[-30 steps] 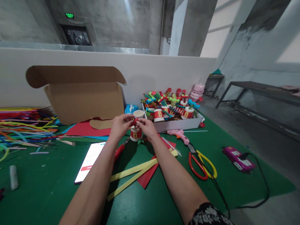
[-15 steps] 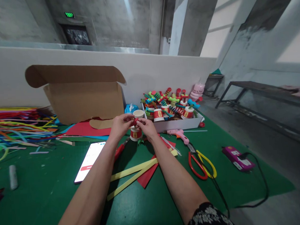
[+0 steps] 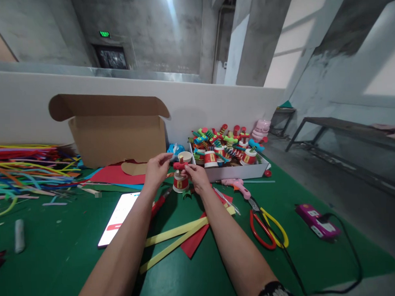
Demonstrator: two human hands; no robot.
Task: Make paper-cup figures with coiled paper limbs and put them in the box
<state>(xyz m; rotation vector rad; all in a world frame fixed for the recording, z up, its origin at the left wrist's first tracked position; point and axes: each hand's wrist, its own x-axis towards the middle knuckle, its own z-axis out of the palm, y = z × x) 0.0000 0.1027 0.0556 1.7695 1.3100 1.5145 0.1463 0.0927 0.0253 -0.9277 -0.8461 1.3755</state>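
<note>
Red piece (image 3: 179, 165) above a cup (image 3: 180, 183) is held by the right hand (image 3: 199, 177)

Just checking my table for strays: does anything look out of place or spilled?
A small red round piece lies outside the white box, by its right-hand corner, while similar red pieces sit inside. No spill shows.

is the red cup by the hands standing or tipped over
Standing: the cup sits level on the green table, with the red piece above it, at the right hand.
</note>
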